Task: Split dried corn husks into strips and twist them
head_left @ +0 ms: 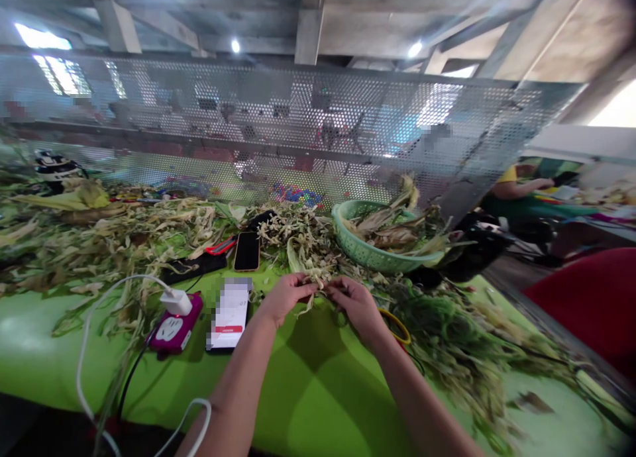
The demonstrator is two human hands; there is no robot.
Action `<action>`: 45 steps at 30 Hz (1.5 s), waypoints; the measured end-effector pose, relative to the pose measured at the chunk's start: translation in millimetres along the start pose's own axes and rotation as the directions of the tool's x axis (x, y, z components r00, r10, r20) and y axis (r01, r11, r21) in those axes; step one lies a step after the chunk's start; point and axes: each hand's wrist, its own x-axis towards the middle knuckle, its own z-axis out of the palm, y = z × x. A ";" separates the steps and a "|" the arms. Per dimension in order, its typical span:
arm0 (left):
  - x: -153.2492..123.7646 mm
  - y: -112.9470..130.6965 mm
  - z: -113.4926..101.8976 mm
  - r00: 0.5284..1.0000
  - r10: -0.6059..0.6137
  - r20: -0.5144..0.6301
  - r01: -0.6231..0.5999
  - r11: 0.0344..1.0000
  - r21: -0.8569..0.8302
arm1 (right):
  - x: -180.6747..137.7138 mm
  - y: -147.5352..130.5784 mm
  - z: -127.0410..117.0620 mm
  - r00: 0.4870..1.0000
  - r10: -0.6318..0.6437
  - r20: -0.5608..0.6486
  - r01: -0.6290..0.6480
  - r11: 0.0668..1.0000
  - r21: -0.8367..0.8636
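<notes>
Fingers [309, 289]: left hand [284, 299], right hand [356, 303] pinching husk strip [301, 263] | long axis away, leaning left

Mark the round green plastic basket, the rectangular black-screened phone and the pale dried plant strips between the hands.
Round green plastic basket [373, 255]: head view, front wall.
Black-screened phone [247, 252]: head view, screen.
Pale dried plant strips [317, 276]: head view, bunched part.
</notes>
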 end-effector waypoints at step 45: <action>2.7 -11.0 13.1 0.981 0.189 -0.054 -0.156 0.915 0.372 | -4.3 -10.1 -0.4 0.990 -0.028 -0.137 0.038 0.997 0.073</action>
